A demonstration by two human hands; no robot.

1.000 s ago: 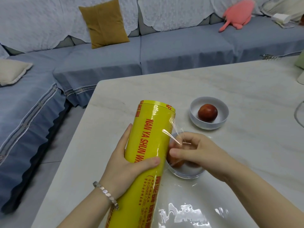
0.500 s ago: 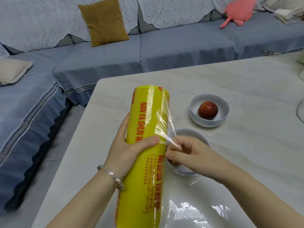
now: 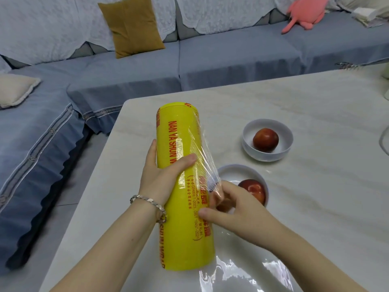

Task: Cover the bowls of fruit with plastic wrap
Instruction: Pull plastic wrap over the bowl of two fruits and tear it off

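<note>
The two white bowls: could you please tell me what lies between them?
Only bare table lies between the far bowl and the near bowl, seen in the head view.

Bright, even light; glare on the glossy table [image 3: 242, 277] nearest the camera, wide-angle bending at edges.

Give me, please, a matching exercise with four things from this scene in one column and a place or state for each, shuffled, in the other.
Things:
1. yellow roll of plastic wrap
2. loose film end
3. far bowl
4. pink plush toy

Places or states:
A. lies on the sofa
B. pinched by the right hand
C. stands on the table, apart from both hands
D. gripped by the left hand

Pairs: 1-D, 2-B, 3-C, 4-A.
</note>
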